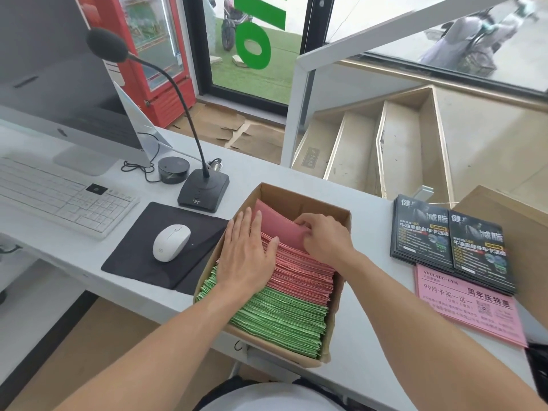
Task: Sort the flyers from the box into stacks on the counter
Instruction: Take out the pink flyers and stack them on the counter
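Open brown cardboard box [341,221] is sitting on the pale grey desk [364,345], packed with flyers standing on edge: pink paper flyers [299,271] in the far half of the box, green paper flyers [281,318] in the near half.

Left hand [246,256] is lying flat on the flyer edges at the left side of the box, fingers straight, nothing being gripped. Right hand [323,235] is pinching the top edge of a pink batch at the far end of the box, which is being tilted away from the pack.

Judgement: a pink bundle is being separated for lifting. The rest of the pack should be kept pressed down by the flat hand while the batch is being drawn up. A thin, even batch is advised; loose sheets may fan out or drag neighbours along. Pink only, no green mixed in.

Already stacked right of the box: glossy black rectangular flyers with white and yellow print [450,241], two piles side by side, and a flat stack of matte pink sheets with black print [468,304], partly tucked under the black ones.

Paper looks thin and limp, edges slightly ragged. Box walls are soft and worn; the near right corner is crumpled.
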`<state>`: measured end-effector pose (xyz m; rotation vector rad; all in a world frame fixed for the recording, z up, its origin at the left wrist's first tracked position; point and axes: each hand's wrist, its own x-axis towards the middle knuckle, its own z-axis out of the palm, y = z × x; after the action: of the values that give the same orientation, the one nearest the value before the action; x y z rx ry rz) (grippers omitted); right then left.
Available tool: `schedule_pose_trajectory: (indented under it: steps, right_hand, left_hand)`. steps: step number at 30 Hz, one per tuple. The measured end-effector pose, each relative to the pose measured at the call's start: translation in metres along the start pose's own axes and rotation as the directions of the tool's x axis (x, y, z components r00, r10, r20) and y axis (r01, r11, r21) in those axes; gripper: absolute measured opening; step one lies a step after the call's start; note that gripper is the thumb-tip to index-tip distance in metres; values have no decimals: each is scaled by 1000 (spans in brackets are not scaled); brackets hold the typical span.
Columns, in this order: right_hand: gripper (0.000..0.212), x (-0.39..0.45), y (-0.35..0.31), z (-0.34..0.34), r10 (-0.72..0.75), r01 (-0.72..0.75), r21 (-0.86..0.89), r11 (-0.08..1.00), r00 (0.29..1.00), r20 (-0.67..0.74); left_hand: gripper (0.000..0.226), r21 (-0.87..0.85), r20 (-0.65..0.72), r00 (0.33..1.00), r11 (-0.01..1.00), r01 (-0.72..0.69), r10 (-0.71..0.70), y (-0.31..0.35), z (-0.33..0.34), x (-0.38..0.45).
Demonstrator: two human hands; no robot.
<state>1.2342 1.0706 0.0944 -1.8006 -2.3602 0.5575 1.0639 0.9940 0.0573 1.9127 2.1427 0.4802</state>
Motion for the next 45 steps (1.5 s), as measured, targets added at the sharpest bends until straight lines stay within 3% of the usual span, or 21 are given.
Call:
schedule_pose_trajectory:
  steps: [3,6,7,9,10,12,13,14,17,18,19,20,21,23,26,28,30,33,36,41,45]
  right_hand:
    - [34,-8,4,-16,42,-7,175,985,980,-194]
    - [34,-25,13,-45,60,97,531,842,961,-269]
    - [36,-33,17,-54,29,149,599,786,961,-276]
    - [37,-52,24,-69,-83,276,658,701,948,-309]
    - [36,-60,28,-72,-133,325,671,666,937,-323]
    - [34,-71,41,-74,-190,356,689,631,932,-307]
    - [34,-76,48,-73,-204,353,690,632,935,-291]
    - [35,-82,55,-71,-201,341,686,643,939,-278]
    - [37,-96,80,-66,-49,270,711,649,948,-315]
    - [38,-101,89,-65,53,218,781,585,951,-305]
    - [35,-108,99,-66,155,147,879,454,958,-240]
    - [32,-115,108,-67,213,41,950,310,971,-111]
    - [35,-123,115,-66,217,-67,968,242,976,13]
    - [43,-141,130,-62,145,-173,916,361,981,128]
    - [31,-159,151,-59,154,-150,864,481,984,85]
    - [27,-167,174,-65,222,-165,800,577,974,41]
    - [26,-174,196,-77,292,-198,677,709,956,-25]
    - [26,-184,222,-89,347,-231,603,763,934,-82]
    - [28,-190,231,-87,333,-250,426,869,934,-130]
    - [24,-208,227,-75,379,-372,82,925,920,-99]
    - [19,-224,237,-49,349,-347,135,928,937,9]
  left_hand:
    - [73,-262,-86,996,965,8,-32,0,-6,-3]
    - [45,-625,-258,945,781,-6,-200,4,-20,-10]
    - [39,-751,-214,938,659,21,-274,7,-25,-9]
    - [46,-915,60,954,366,170,-293,19,-36,-2]
    - [56,-919,247,948,262,295,-202,29,-41,2]
    - [72,-820,571,815,122,560,101,52,-48,7]
    - [68,-771,632,740,86,631,233,66,-49,6]
    - [60,-755,637,708,62,653,303,79,-49,5]
    - [36,-778,610,764,-22,627,210,113,-37,1]
    - [31,-792,594,788,-53,608,163,123,-31,-1]
    - [27,-803,577,806,-89,589,130,133,-25,-1]
    - [25,-810,563,820,-128,572,104,143,-19,-2]
    - [25,-815,550,831,-163,556,85,153,-15,-4]
    - [25,-819,530,845,-212,533,75,173,-5,-8]
    - [25,-840,497,861,-190,508,103,193,9,-11]
    - [27,-891,431,895,-106,442,114,195,16,-9]
    - [30,-930,368,923,52,364,109,190,20,-6]
    - [23,-880,313,943,409,241,117,185,28,-7]
    - [15,-780,305,943,603,167,134,189,50,-19]
    - [21,-680,347,938,686,258,-9,198,89,-51]
    - [19,-625,395,915,705,334,-83,195,106,-67]
